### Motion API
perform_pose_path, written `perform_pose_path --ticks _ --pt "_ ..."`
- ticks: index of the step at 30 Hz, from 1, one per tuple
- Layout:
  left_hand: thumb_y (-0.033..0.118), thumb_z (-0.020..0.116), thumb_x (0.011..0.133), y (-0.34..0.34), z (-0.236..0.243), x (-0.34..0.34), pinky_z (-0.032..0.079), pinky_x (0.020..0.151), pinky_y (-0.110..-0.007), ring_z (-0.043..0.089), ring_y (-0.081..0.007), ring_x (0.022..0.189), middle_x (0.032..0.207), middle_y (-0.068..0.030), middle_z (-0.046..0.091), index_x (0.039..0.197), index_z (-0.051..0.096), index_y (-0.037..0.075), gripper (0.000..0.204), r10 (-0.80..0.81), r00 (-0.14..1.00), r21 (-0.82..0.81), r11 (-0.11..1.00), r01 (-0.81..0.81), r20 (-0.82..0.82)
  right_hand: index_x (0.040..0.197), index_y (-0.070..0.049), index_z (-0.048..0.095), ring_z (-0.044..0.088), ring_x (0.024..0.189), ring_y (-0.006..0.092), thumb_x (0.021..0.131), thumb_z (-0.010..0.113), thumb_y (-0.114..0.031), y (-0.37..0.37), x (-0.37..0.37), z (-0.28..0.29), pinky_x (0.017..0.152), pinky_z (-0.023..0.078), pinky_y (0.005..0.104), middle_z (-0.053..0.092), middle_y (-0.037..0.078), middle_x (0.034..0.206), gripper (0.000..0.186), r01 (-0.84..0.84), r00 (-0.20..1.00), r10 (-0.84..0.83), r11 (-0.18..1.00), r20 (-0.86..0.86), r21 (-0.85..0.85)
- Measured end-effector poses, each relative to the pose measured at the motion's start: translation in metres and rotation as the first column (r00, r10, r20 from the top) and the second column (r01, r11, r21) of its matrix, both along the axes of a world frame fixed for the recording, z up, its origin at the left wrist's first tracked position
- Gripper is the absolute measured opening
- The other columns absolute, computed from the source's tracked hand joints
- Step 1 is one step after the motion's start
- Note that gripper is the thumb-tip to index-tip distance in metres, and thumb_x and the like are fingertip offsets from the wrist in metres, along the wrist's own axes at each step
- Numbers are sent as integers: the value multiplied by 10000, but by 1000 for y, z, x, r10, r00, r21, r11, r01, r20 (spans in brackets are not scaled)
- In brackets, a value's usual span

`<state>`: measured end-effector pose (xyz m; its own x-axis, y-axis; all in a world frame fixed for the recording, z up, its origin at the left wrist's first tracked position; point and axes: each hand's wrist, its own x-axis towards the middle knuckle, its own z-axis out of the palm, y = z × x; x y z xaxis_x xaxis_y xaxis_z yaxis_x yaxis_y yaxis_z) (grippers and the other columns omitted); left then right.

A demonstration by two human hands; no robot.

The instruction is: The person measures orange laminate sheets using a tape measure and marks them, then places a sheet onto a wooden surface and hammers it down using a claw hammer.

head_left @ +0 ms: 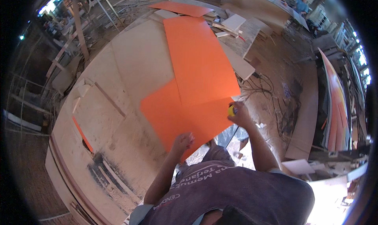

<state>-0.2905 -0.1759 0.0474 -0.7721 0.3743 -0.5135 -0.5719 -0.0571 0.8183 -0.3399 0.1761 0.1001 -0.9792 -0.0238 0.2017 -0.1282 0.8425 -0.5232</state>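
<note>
Two smooth orange sheets lie overlapped on the big worktable. The long upper sheet (201, 59) runs away from me, and the lower sheet (173, 118) sticks out beneath it toward my body. At the lower sheet's right edge, my right hand (241, 114) is wrapped round a yellow tape measure (231, 110). My left hand (183, 141) is over the near left part of that sheet with its fingers curled in. What those fingers hold, if anything, is too small to make out.
The dusty worktable (134, 67) carries a thin orange strip (82, 134) and dark grooves at left. Offcuts (232, 24) and another orange sheet (181, 7) lie at the far end. Cables (264, 83) trail on the right, near leaning panels (334, 103). A person (302, 5) is far back.
</note>
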Motion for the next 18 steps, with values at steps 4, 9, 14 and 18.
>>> perform_pose_path --ticks 4,9,14,18 --pt "314 699 910 -6 -33 -10 522 872 -346 644 -227 1016 1123 -147 661 1222 603 -26 471 192 948 -338 900 -273 -255 1111 -79 631 595 1076 391 629 772 -166 74 -141 5 923 506 468 613 196 1159 510 23 997 -29 997 73 80" --pt "285 739 856 20 -26 11 522 877 -366 651 -273 1006 1108 -192 661 1174 630 -45 471 359 852 -645 558 -523 -381 1211 -152 603 574 1152 383 662 767 -166 146 -289 -41 944 499 476 516 168 1336 574 101 959 -178 942 222 320" --pt "307 777 795 58 -17 38 483 942 -426 617 -334 1075 1132 -215 637 1145 646 -21 497 421 825 -765 360 -534 -378 1275 -157 568 506 1230 411 706 740 -153 139 -340 -35 985 454 518 505 160 1334 594 158 968 -220 906 119 393" --pt "316 783 786 92 -33 24 435 1003 -476 546 -380 1176 1191 -235 606 1144 648 -2 498 226 861 -794 335 -507 -455 1308 -67 513 496 1169 458 715 754 -165 180 -318 -109 989 415 547 531 244 1241 648 170 938 -102 968 -332 185"
